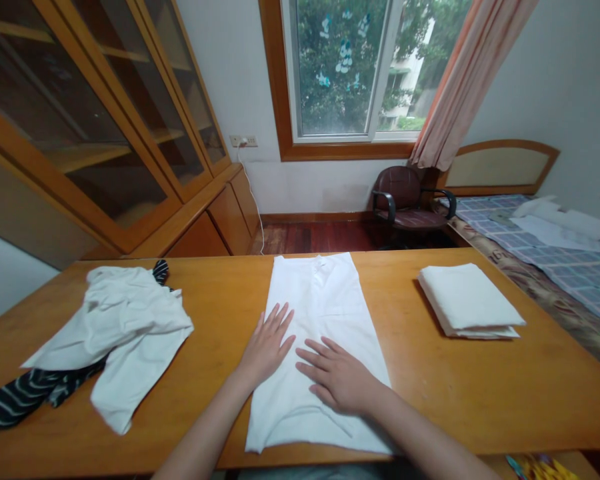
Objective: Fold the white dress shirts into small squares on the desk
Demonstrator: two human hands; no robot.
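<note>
A white garment [325,287], folded into a long strip, lies on the wooden table in front of me. Its far end reaches the table's back edge, and a curved opening shows at the near end. My left hand [267,347] rests flat on its left side with the fingers spread. On the middle of the cloth lies my right hand [337,373], palm down, its fingers stretched out toward the left. Neither hand grips the fabric. What kind of garment it is, I cannot tell for sure.
Left on the table [215,293] is a crumpled white garment [125,320] over a black striped cloth [20,397]. A neatly folded white cloth [470,297] lies at the right. Beyond stand a cabinet [175,193], an office chair [405,193] and a bed [555,267].
</note>
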